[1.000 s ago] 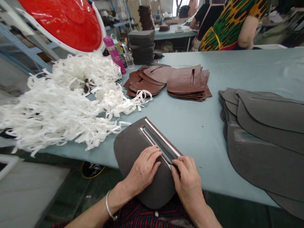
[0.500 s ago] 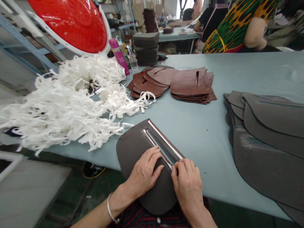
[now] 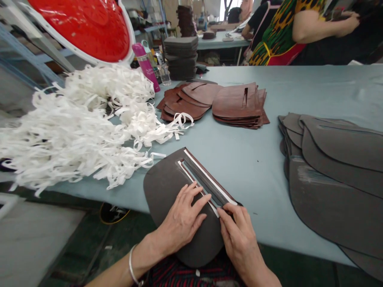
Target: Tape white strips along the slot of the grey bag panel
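A dark grey rounded panel (image 3: pixel 163 191) lies at the table's front edge, partly overhanging it. It has a long slot, with white strips (image 3: pixel 206 173) along the slot and along the straight edge, and brown leather shows at the borders. My left hand (image 3: pixel 185 211) rests on the panel with fingers spread, their tips at the slot's near side. At the slot's right end my right hand (image 3: pixel 239 231) is closed, thumb and fingers pinching the panel's edge. What exactly lies under those fingertips is hidden.
Heaped white strips (image 3: pixel 74 135) cover the table's left side. Brown leather pieces (image 3: pixel 235 101) lie stacked beyond the panel, grey panels (image 3: pixel 335 191) at right. A pink bottle (image 3: pixel 146 67) and a grey stack (image 3: pixel 181 57) stand behind. A person (image 3: pixel 278 34) works across the table.
My left index finger has lifted and stretched across toward the slot's far side. My right hand's fingers have shifted slightly at the slot's end. The view has moved a little.
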### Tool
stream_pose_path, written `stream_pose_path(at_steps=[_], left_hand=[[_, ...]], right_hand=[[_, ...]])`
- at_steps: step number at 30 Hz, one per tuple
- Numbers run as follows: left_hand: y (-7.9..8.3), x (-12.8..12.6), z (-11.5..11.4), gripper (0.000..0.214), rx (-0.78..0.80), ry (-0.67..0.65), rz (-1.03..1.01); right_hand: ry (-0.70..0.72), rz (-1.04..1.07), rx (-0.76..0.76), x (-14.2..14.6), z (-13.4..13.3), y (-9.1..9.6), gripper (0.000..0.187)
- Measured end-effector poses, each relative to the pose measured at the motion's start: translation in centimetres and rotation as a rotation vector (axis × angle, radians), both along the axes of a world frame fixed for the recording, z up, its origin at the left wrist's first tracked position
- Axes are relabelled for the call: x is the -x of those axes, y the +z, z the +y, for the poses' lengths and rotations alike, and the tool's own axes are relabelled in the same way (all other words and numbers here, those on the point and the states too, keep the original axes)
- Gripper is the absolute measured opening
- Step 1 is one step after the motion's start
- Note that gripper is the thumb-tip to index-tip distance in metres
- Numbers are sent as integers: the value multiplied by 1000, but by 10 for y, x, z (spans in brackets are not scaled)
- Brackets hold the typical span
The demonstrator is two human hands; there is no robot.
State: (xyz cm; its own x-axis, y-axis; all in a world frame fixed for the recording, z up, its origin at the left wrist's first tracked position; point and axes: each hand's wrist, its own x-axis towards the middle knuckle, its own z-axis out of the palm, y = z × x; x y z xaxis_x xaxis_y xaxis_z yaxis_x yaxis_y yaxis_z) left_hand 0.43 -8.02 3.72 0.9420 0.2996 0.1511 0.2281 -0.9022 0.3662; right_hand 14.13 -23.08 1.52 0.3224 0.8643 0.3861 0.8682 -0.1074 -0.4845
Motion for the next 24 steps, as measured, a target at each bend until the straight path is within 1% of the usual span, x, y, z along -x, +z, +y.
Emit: stream_pose_path(at_steps=[2,5,10,13,16,19,22,24], left_hand=[[-4,-1,-4,46,-19,-26,-29],[-11,-2,-7,41,-6,-51,-79],[-13,-3,-5,40,94,-12,-110],[-11,-4,-4,36,138,6,-133],[-12,-4,-4,26,145,-4,-149],[-13,-3,-3,24,131,-28,-168],[-13,-2,-2,26,118,-37,-190],[-13,-1,-1,28,115,-41,-197]], right_hand=[[17,-36,-9,-1,0,0,29],[38,-44,-19,-3,0,1,31],[12,78,-63,-4,1,5,13],[-38,95,-45,0,4,6,9],[-123,23,-2,6,11,6,7],[-179,-116,69,11,19,6,7],[-186,-248,136,12,24,8,12],[-178,-277,162,11,25,10,13]])
